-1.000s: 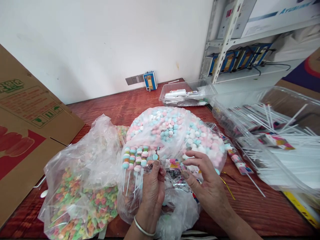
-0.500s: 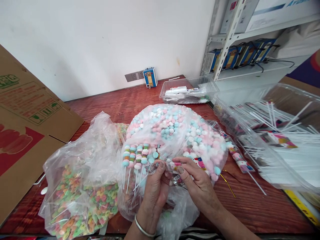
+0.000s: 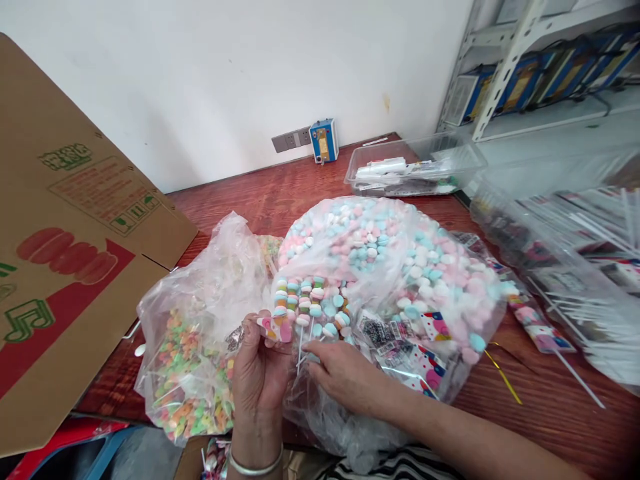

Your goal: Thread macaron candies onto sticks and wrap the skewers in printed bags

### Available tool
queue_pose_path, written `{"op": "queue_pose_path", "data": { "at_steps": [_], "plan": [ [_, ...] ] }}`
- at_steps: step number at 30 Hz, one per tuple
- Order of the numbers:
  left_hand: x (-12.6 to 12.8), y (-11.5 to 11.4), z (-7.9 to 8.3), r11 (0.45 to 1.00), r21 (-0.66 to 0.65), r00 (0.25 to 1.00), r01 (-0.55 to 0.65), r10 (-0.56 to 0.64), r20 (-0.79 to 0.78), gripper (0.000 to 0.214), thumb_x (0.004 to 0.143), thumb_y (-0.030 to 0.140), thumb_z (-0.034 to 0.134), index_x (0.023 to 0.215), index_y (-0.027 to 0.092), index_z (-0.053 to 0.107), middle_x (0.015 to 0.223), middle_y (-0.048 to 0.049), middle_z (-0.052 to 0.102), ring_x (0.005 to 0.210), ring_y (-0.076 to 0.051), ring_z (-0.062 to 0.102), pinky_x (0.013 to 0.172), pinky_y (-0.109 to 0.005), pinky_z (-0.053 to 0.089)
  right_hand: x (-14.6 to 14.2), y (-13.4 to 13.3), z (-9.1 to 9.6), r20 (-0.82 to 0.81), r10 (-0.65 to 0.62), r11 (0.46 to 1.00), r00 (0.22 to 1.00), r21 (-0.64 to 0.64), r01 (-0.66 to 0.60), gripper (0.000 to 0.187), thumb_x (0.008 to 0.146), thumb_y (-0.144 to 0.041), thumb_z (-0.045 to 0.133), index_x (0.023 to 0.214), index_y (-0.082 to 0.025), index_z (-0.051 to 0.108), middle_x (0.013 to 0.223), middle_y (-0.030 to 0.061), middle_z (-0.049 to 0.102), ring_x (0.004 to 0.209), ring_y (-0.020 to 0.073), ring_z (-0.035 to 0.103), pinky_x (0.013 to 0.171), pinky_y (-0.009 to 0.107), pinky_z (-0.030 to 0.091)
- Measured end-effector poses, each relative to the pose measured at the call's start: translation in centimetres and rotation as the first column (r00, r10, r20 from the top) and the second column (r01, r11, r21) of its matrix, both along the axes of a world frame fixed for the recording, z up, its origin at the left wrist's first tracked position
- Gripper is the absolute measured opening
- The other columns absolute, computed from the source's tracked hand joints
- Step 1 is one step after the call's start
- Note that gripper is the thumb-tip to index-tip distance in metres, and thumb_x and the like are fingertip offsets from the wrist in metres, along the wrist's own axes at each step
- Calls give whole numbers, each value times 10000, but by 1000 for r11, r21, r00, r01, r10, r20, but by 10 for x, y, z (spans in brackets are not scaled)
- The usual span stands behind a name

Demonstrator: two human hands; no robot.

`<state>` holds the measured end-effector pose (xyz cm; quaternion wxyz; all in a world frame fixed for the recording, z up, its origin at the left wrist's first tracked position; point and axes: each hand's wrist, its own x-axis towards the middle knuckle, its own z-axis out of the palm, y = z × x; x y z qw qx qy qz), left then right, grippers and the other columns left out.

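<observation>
My left hand [image 3: 261, 373] is closed on a small clear wrapper [image 3: 275, 329] with a pink and yellow print, held up left of the candy skewers. Beside it, my right hand [image 3: 345, 373] reaches in with thumb and forefinger apart, the fingertips by the white sticks. The candy skewers [image 3: 305, 300] lie side by side on the bag, pastel marshmallows threaded with coloured rings. Beneath them is a big clear bag of pink, blue and white marshmallows [image 3: 370, 233]. More printed wrappers [image 3: 415, 363] rest on this bag, to the right of my right hand.
To the left lie a bag of coloured ring candies [image 3: 190, 387] and a tall cardboard box [image 3: 100, 200]. A wrapped skewer [image 3: 540, 327] and a gold twist tie [image 3: 505, 379] lie right. Clear bins [image 3: 530, 247] hold sticks and wrappers; another bin [image 3: 360, 157] stands behind.
My left hand has moved left with the wrapper. The right hand has let go of the wrapper and moved to the skewers' sticks. The view has turned left.
</observation>
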<state>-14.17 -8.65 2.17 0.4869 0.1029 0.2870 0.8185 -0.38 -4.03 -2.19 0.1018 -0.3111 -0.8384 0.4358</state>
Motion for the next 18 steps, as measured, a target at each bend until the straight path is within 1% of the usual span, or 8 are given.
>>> {"op": "queue_pose_path", "data": {
  "at_steps": [3,5,7,9,11,13,15,18],
  "plan": [
    [-3,-3,-1,1000,-13,999,-2,2,-33,274,717,259,824,678,147,577,590,59,485,525,-50,445,521,-179,462,-1,-8,-3,56,-32,999,998,29,30,193,915,-250,498,828,-180,655,784,65,715,737,190,633,623,256,359],
    [-6,-5,-3,1000,-24,999,-6,5,-32,274,713,264,827,686,147,581,601,60,489,523,-46,438,525,-180,463,14,-13,-2,64,-80,997,995,18,79,206,929,-262,473,808,-189,623,774,54,699,715,179,622,618,256,351],
    [-8,-6,-7,1000,-30,1000,-9,8,-13,268,712,261,829,701,147,587,620,60,502,526,-40,433,526,-175,458,38,-16,-2,75,-118,993,990,-20,120,201,927,-225,438,810,-197,599,775,45,685,702,171,617,626,257,359],
    [-8,-5,-13,999,-33,1000,-5,5,15,258,713,248,829,717,146,592,641,59,516,532,-35,438,522,-165,448,64,-17,-5,115,-173,981,978,-68,181,187,906,-172,403,921,-200,587,788,41,681,708,179,627,634,266,373],
    [-5,-1,-19,999,-39,999,13,-11,49,248,715,229,827,732,145,595,649,58,522,541,-33,450,517,-158,437,85,-13,-12,188,-262,958,947,-72,279,239,882,-150,389,1055,-194,547,739,26,663,700,198,634,632,280,383],
    [1,4,-24,998,-47,996,40,-36,83,246,716,206,825,730,141,588,642,60,519,539,-31,456,513,-156,430,100,-7,-21,227,-341,934,912,-25,355,260,871,-157,389,1091,-182,525,706,23,650,704,214,637,637,293,394],
    [8,11,-28,996,-63,992,63,-56,117,241,719,192,821,739,141,586,633,65,517,527,-30,458,511,-163,429,107,1,-27,235,-385,922,893,42,386,216,876,-187,389,1011,-189,558,730,44,666,728,230,642,648,308,406],
    [16,18,-32,992,-102,983,76,-57,173,240,711,171,824,778,145,595,637,72,538,507,-30,461,498,-175,422,111,8,-26,122,-435,900,892,107,424,241,916,-259,365,875,-209,597,753,53,679,706,233,637,635,320,432]
  ]
}}
